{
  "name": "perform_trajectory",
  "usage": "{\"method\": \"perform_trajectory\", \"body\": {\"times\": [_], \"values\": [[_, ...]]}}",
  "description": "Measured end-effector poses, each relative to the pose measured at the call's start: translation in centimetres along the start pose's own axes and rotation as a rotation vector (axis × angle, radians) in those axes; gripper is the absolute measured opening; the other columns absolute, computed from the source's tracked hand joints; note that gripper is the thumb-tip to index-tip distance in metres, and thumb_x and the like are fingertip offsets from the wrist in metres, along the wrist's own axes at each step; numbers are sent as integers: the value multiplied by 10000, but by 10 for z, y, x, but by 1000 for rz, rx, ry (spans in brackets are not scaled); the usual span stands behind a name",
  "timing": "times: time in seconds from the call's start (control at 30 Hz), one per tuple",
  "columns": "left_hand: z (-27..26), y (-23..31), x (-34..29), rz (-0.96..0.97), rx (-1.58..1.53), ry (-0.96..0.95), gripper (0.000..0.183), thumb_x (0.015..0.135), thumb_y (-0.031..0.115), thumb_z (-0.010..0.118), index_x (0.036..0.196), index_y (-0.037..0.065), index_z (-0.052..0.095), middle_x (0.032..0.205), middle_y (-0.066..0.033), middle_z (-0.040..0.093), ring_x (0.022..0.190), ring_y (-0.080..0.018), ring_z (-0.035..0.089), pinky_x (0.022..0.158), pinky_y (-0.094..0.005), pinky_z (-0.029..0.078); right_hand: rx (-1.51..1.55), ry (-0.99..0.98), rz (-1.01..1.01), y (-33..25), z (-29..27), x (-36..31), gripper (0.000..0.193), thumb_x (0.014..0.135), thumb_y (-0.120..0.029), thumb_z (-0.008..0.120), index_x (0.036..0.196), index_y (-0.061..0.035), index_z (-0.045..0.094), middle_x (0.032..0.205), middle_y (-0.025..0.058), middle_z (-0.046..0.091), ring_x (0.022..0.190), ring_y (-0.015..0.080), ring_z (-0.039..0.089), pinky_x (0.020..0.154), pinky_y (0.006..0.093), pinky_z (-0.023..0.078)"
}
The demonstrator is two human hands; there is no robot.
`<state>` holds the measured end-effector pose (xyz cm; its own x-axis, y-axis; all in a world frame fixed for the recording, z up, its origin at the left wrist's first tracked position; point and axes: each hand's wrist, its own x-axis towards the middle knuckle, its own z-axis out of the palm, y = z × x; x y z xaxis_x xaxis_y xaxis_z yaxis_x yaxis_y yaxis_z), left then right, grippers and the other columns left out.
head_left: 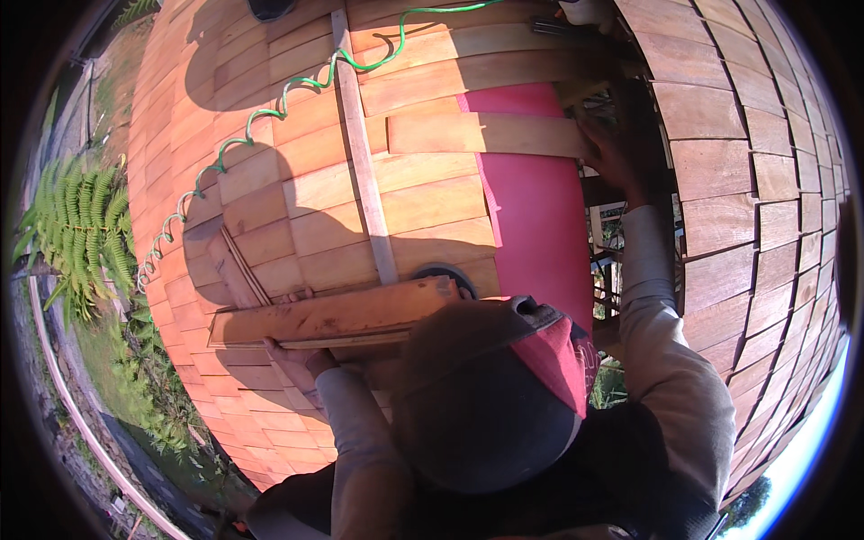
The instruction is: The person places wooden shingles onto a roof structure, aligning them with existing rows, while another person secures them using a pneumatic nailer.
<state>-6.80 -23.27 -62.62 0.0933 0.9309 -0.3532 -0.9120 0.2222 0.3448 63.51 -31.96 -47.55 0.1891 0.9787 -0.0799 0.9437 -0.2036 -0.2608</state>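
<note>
My left hand [299, 360] is closed round a stack of wooden shingles [333, 315], which lies crosswise over the laid shingle roof. My right hand [610, 153] reaches far to the right, its fingers in shadow at the end of a single wooden shingle [486, 134]. They appear to grip that end. This shingle rests across a pink underlay sheet [540, 225], its left part overlapping laid shingles. A dark cap with a red panel [486, 396] covers the lower middle and hides part of the stack and roof.
A long wooden batten [364, 162] lies over the shingles, crossed by a green coiled hose [283, 99]. Loose shingles [238, 265] lie at left. Right of the pink sheet is an open gap [605, 234] in the roof. A dark round rim [445, 273] shows behind the stack.
</note>
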Motion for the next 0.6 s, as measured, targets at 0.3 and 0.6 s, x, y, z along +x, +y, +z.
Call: {"method": "perform_trajectory", "body": {"times": [0.3,0.6], "values": [[1,2,-3,29,-6,84,961,900,690,417,1592,36,284,1620,-278,284,1497,-458,286,1234,-723,117,-29,-123,-108,-20,1,66,744,890,-103,741,1558,-127,415,1611,161,373,1495,338,354,1242,426,288],[-14,-1,-4,137,-8,247,955,907,671,435,1572,0,295,1585,-268,360,1460,-433,370,1229,-727,146,-31,-89,-188,-9,6,78,767,872,-33,724,1565,-130,411,1617,155,378,1488,349,370,1228,427,311]]}}
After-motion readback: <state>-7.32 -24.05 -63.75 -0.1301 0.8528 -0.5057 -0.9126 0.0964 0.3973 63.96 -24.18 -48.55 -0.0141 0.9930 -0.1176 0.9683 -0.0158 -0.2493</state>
